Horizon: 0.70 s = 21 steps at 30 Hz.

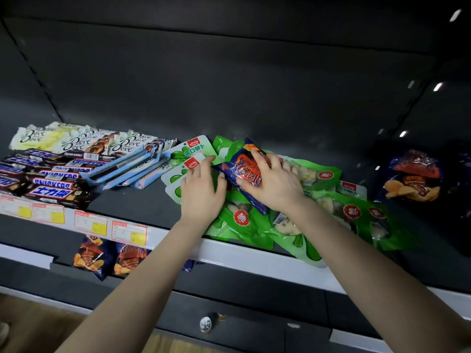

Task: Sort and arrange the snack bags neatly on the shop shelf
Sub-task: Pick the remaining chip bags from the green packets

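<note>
Right hand (275, 184) is clamped on the blue chip bag (239, 169): fingers curled over the top, thumb under the near edge. The bag lies tilted on the heap of green pouches (356, 212), mid shelf (142, 200). Left hand (201, 192) lies flat w/ fingers mostly straight, pressing on the white-green pouches (186, 152) just beside it, holding nothing.

Risks from here, as I judge them:

- Chip bag sits on slick, overlapping pouches. Lifting or dragging it prob. shifts the ones underneath; the front pouch (305, 250) already overhangs the shelf lip and could slide off to the floor.
- Grip is from above on a puffy bag. Too much squeeze = crushed chips or a popped seam; too little = it slips, since the film looks glossy.
- The other blue chip bag (413, 174) is well apart at the far right, in shadow. Carrying across the green heap w/ a low hand could snag more pouches and scatter them.
- If the left hand comes off early, the white-green stack may fan out toward the chocolate bars (56, 179) and mix the groups.
- More blue bags (89, 256) sit on the shelf below, so the bag's proper spot isn't certain; wrong pick = redo.
</note>
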Available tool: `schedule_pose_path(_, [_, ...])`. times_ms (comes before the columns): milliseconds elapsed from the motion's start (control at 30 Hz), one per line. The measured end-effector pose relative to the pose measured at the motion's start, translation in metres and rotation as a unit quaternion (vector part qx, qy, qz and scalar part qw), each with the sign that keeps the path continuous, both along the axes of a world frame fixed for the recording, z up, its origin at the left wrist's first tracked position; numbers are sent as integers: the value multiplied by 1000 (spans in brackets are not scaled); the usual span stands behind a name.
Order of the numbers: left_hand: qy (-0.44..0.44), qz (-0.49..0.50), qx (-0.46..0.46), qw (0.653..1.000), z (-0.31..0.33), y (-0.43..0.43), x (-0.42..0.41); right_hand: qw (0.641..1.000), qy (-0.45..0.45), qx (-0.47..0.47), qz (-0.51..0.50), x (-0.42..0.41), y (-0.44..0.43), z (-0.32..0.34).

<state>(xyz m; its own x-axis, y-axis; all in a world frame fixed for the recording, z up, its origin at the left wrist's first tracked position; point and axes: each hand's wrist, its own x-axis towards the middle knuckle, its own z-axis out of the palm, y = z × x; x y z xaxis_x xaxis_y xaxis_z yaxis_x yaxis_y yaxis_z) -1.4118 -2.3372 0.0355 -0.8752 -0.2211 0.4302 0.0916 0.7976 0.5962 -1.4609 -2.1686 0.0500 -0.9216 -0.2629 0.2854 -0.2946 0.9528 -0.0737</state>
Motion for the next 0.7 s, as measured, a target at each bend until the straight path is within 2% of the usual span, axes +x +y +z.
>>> schedule_pose_path(133, [24,-11,14,1000,7,2,4,999,-11,-5,-31,-1,6,12])
schedule_pose_path(267, [-3,-70,57,996,20,16,6,998,-13,-13,-58,5,11,12])
schedule_pose_path(467, [-63,-100,-19,993,39,27,0,993,47,-95,-58,19,19,21])
schedule_pose_path(600, [-77,-127,-53,987,45,27,-8,983,81,-162,-11,32,32,22])
schedule_pose_path(700, [-92,-161,-91,979,46,33,-13,980,109,-164,26,43,45,20])
